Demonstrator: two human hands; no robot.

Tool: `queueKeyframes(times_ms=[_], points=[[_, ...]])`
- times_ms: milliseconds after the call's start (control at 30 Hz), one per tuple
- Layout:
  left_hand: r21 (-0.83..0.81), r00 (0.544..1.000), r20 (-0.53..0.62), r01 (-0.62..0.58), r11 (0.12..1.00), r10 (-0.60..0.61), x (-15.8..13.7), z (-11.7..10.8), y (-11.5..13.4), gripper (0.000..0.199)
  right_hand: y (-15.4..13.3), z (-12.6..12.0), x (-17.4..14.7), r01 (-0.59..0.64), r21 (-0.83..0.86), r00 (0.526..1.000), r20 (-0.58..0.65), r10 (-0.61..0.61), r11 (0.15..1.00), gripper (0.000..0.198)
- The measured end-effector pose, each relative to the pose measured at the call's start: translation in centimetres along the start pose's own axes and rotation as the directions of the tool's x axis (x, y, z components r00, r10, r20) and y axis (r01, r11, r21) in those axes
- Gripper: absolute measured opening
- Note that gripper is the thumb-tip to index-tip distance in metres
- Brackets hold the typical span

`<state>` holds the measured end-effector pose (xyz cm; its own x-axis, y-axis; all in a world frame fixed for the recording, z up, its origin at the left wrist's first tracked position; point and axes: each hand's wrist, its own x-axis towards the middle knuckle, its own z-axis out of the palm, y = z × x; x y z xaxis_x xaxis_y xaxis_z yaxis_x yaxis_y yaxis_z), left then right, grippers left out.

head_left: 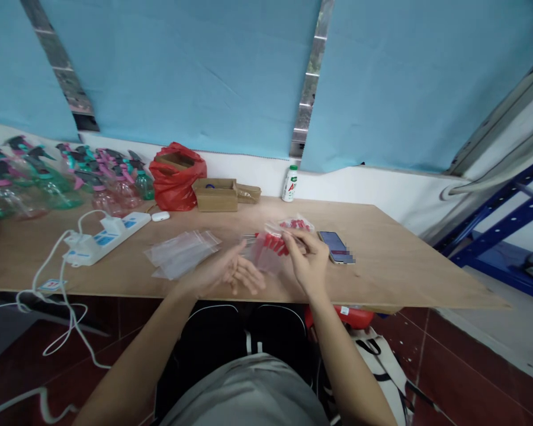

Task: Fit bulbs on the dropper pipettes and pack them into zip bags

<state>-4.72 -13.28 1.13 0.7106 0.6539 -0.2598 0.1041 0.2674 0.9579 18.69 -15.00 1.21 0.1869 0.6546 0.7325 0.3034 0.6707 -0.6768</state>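
My right hand (310,255) pinches the top edge of a clear plastic bag (269,259) above the table. Inside or behind that bag show several red pieces (275,243), and thin metal shafts (249,238) lie just to their left; their exact kind is blurred. My left hand (237,273) is open and smeared by motion, its fingers stretched out below the bag with nothing in them. Beside it on the left lies a fanned pile of flat zip bags (180,254). Behind my right hand rests another clear bag with red pieces (298,224).
A phone (335,245) lies right of my right hand. On the left are a white power strip (109,238) with cables and several spray bottles (55,188). A red bag (175,183), a cardboard box (216,196) and a white bottle (289,183) stand at the back.
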Motion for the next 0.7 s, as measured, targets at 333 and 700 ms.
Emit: queueKeyframes(times_ms=[333, 700], points=[[0.467, 0.607, -0.451, -0.464, 0.752, 0.655, -0.8, 1.8, 0.9, 0.030, -0.5, 0.2, 0.2, -0.311, 0.175, 0.924, 0.284, 0.255, 0.934, 0.025], [0.473, 0.561, -0.515, -0.444, 0.761, 0.648, 1.6, 0.4, -1.0, 0.026, 1.6, 2.1, -0.3, -0.444, 0.222, 0.853, 0.401, 0.333, 0.868, 0.029]])
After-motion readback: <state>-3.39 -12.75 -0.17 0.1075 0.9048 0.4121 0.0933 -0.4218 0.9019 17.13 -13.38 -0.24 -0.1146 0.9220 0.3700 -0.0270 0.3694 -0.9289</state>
